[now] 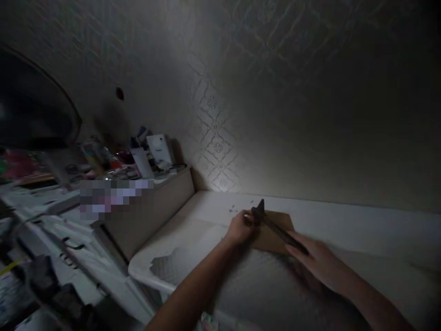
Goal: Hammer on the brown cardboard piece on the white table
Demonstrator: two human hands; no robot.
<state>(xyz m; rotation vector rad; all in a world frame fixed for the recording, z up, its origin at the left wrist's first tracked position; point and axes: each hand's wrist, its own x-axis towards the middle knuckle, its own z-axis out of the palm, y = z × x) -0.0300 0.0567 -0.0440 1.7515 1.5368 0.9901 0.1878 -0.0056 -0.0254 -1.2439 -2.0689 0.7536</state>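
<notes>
A brown cardboard piece (pixel 274 230) lies on a white table (pixel 344 230) near the wall. Across it rests a long dark tool (pixel 275 225), perhaps a ruler or a blade; the dim light hides what it is. My left hand (pixel 241 227) is closed at the tool's far end, near a dark pointed tip. My right hand (pixel 319 262) lies with fingers stretched over the tool's near end and the cardboard's right edge.
A beige box-like shelf (pixel 158 207) to the left carries white bottles and boxes (pixel 156 154). Further left lie cluttered papers and dark items (pixel 51 220). A patterned wall (pixel 220 138) rises behind the table. The table's near-left corner (pixel 151 266) is chipped.
</notes>
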